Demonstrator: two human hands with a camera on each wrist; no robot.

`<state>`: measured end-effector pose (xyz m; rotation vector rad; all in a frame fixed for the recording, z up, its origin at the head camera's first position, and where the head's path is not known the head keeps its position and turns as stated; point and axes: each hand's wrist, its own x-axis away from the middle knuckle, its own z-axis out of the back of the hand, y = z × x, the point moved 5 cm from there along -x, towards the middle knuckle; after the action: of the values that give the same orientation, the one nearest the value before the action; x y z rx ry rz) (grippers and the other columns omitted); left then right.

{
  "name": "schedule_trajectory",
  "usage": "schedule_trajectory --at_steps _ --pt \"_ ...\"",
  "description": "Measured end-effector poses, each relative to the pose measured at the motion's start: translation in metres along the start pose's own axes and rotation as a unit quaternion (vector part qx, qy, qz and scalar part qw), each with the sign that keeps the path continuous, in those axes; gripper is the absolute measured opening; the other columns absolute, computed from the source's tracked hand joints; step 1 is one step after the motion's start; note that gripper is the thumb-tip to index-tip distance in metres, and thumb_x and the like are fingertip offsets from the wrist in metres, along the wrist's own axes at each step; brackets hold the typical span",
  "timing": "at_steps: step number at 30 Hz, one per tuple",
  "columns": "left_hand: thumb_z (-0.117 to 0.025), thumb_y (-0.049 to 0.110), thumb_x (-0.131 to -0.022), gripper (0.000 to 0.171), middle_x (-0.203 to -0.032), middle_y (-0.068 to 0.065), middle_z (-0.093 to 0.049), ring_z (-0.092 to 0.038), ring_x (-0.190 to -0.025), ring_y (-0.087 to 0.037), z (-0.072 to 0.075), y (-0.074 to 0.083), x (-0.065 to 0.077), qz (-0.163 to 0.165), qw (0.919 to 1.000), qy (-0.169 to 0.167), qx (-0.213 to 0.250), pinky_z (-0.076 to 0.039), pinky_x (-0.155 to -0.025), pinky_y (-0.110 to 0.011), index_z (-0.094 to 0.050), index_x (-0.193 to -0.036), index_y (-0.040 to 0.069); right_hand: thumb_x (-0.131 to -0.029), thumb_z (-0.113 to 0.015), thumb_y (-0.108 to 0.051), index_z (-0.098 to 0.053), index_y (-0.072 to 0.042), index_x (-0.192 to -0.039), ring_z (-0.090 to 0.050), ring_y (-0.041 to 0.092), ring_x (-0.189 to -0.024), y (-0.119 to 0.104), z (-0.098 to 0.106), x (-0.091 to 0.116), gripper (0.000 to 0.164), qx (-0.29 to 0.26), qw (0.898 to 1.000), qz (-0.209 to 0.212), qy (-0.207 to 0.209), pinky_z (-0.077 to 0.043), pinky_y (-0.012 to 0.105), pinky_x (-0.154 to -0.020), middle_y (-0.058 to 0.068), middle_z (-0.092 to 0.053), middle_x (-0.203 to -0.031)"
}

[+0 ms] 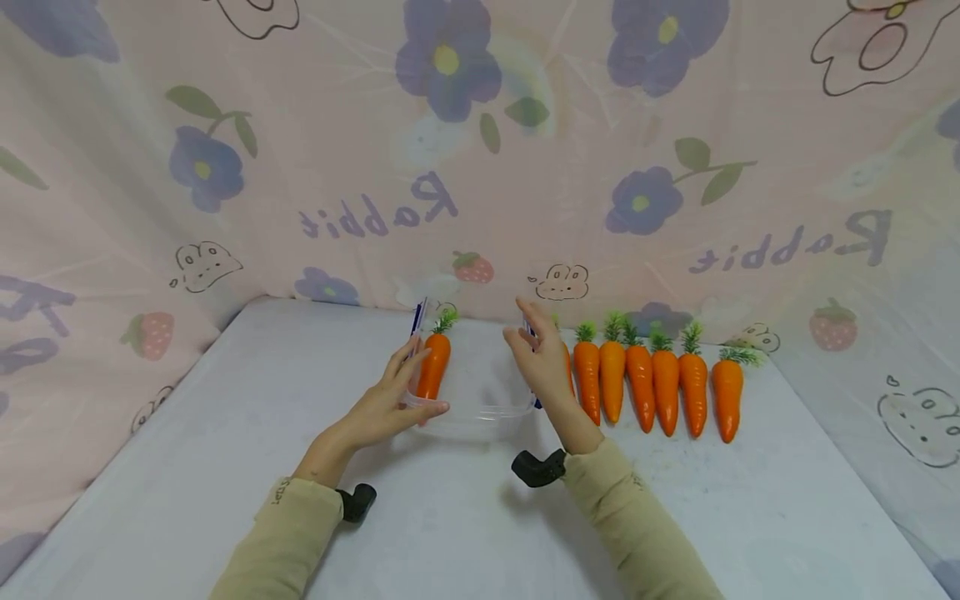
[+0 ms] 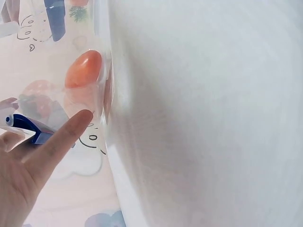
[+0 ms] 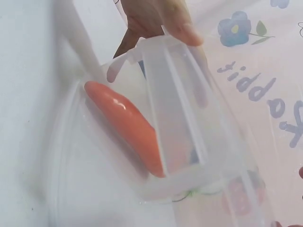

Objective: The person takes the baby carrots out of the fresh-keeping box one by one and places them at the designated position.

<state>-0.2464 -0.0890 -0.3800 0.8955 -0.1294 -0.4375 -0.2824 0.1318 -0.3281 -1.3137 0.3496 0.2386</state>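
Note:
A clear plastic container with blue side clips stands on the white table, and one orange toy carrot with a green tuft lies along its left side. My left hand holds the container's left end, its thumb along the front and its fingers at the left wall. In the left wrist view a blue clip shows beside the thumb. My right hand is at the container's right edge with fingers extended and raised, holding nothing; whether it touches the wall is unclear. Through the clear wall the carrot shows in the right wrist view.
Several more toy carrots lie side by side to the right, tufts toward the back; the leftmost is partly hidden by my right hand. A printed cloth hangs behind and at both sides of the white table.

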Motion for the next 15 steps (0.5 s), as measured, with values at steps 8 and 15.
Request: schedule_trajectory --at_steps 8,15 --pt "-0.066 0.051 -0.086 0.092 -0.162 0.005 0.007 -0.057 -0.117 -0.031 0.000 -0.001 -0.001 0.001 1.0000 0.003 0.002 -0.053 -0.091 -0.040 -0.016 -0.155 0.018 -0.090 -0.060 -0.002 -0.047 0.002 -0.139 -0.035 0.039 -0.137 -0.004 -0.019 -0.005 0.051 0.007 1.000 -0.004 -0.014 -0.039 0.047 -0.108 0.024 -0.030 -0.151" --pt "-0.067 0.052 -0.085 0.092 -0.162 0.007 0.008 -0.054 -0.122 -0.032 0.000 -0.001 -0.002 0.007 1.0000 0.003 0.003 -0.053 -0.092 -0.040 -0.016 -0.155 0.019 -0.089 -0.063 -0.005 -0.047 0.000 -0.139 -0.039 0.040 -0.134 -0.002 -0.037 -0.007 0.053 0.037 0.998 0.000 -0.041 -0.042 0.047 -0.105 0.026 -0.032 -0.149"
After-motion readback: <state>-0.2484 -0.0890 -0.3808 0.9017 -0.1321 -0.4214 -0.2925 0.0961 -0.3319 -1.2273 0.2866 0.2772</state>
